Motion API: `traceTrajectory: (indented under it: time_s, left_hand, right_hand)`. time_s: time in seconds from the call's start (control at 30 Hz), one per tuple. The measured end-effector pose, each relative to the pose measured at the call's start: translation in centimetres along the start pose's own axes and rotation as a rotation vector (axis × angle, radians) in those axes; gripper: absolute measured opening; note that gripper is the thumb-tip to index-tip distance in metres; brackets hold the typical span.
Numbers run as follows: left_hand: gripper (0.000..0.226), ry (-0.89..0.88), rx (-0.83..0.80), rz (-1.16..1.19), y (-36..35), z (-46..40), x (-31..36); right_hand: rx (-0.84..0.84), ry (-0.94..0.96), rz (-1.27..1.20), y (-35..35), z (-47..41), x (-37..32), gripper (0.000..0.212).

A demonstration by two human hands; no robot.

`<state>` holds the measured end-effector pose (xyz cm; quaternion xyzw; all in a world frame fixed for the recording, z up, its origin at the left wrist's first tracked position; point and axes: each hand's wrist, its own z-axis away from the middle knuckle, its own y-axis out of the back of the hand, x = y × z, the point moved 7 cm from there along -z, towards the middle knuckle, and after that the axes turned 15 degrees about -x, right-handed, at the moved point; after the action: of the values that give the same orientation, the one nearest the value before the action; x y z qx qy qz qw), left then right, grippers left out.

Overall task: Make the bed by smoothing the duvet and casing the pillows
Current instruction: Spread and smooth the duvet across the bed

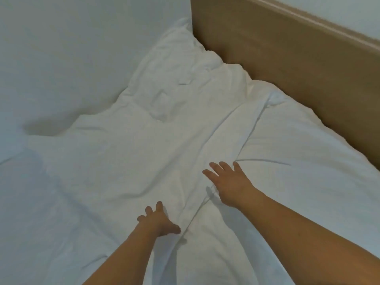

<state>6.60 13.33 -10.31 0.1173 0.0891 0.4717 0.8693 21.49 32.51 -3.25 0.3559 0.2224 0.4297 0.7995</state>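
White duvet [127,161], fold ridge running 1 to 7 o'clock; left hand [157,220] and right hand [230,183] flat on it, fingers spread, gripping nothing.

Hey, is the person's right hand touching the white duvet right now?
Touching. The head view shows the right hand lying flat with fingers spread on the white duvet, beside a long raised fold, no gap visible under the palm.

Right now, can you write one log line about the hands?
left hand: flat on duvet | right hand: flat by fold | duvet: wrinkled
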Motion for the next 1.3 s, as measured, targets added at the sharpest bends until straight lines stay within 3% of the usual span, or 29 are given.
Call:
traceTrajectory:
  time_s: [0.1,0.23,0.4,0.5,0.6,0.7,0.77,0.83,0.9,0.97,1.03,1.1,1.13,1.2,1.3]
  left_hand:
    - [0.151,0.059,-0.052,-0.05,-2.4,-7.5,-2.4]
    - [0.117,-0.038,0.176,-0.203,-3.5,-18.2,-2.3]
    - [0.1,0.06,0.335,-0.287,-2.0,-25.0,-0.5]
    - [0.1,0.081,0.334,-0.326,-1.7,-25.6,0.2]
    - [0.094,0.045,0.268,-0.286,-1.2,-23.6,-0.2]
    - [0.062,-0.085,0.171,-0.228,2.2,-18.1,-1.4]
    - [0.044,-0.077,0.196,-0.293,8.4,-12.6,-1.9]
    - [0.036,-0.033,0.459,-0.442,19.3,-5.3,0.6]
    - [0.037,-0.08,0.924,-0.575,31.7,4.3,6.6]
    - [0.048,-0.189,1.357,-0.625,41.5,15.8,13.4]
    - [0.056,-0.24,1.557,-0.555,46.7,22.8,19.3]
    - [0.062,-0.223,1.563,-0.434,47.9,23.3,22.7]
    - [0.065,-0.234,1.539,-0.376,47.9,21.5,23.6]
    - [0.069,-0.291,1.391,-0.249,46.8,14.6,23.6]
    - [0.062,-0.308,1.073,-0.123,47.1,2.1,21.7]
  right_hand:
    - [-0.084,0.093,0.128,-3.7,-7.2,-3.3,0.082]
    - [-0.149,0.153,0.278,-11.9,-17.6,-5.3,0.107]
    - [-0.012,0.137,0.118,-15.1,-25.3,-5.6,0.083]
    - [0.03,0.142,0.111,-15.1,-26.1,-5.6,0.076]
    - [-0.044,0.094,0.086,-14.2,-24.8,-6.0,0.067]
    - [-0.184,0.058,0.048,-10.9,-21.9,-6.7,0.051]
    - [-0.231,0.061,-0.109,-6.0,-19.7,-6.8,0.045]
    - [-0.143,0.048,-0.314,2.3,-18.5,-5.1,0.041]
    - [0.113,-0.017,-0.49,13.9,-18.5,-0.3,0.038]
    - [0.426,-0.203,-0.656,27.3,-18.1,7.1,0.039]
    - [0.597,-0.411,-0.761,38.1,-16.1,13.7,0.053]
    - [0.675,-0.53,-0.587,43.1,-15.0,16.0,0.069]
    - [0.711,-0.496,-0.458,43.5,-15.6,15.8,0.07]
    - [0.663,-0.344,-0.27,39.3,-19.0,14.7,0.066]
    - [0.388,-0.276,-0.113,28.1,-28.3,16.4,0.071]
